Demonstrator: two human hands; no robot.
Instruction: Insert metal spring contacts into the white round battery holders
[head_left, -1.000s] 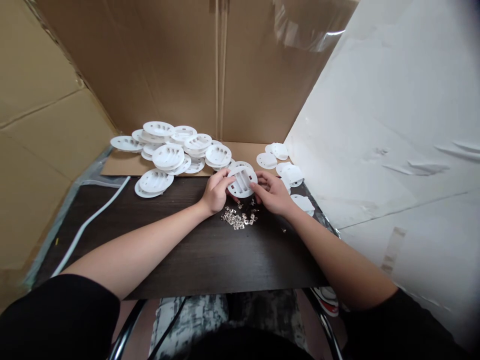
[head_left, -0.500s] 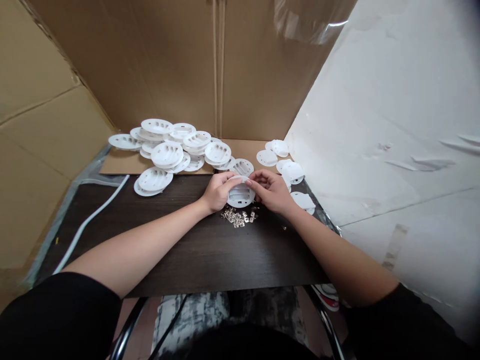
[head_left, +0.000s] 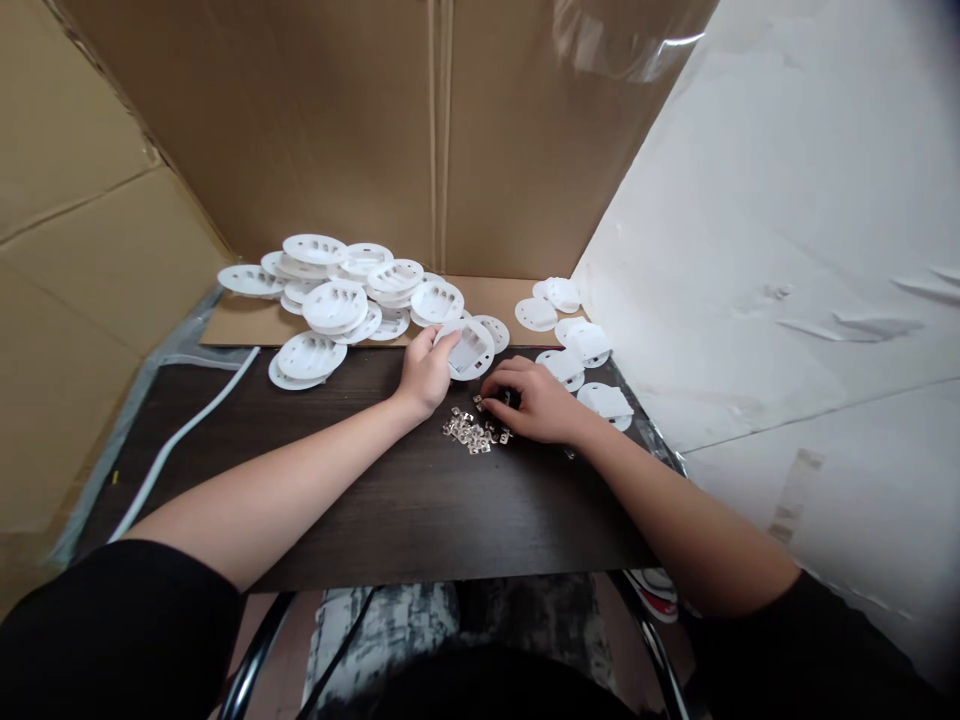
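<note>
1. Pinching the disc (head_left: 471, 352) by one side, my left hand (head_left: 426, 374) might let it tip.
2. Half-curled, my right hand (head_left: 534, 400) could brush and scatter the clips (head_left: 469, 432) beside it; whether it grips any, I can't tell.

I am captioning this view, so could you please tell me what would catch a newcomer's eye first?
The heap of white discs at the back left of the table would likely catch the eye first. Near the middle, the left hand holds a similar disc, while the right hand is beside small metal pieces.
</note>
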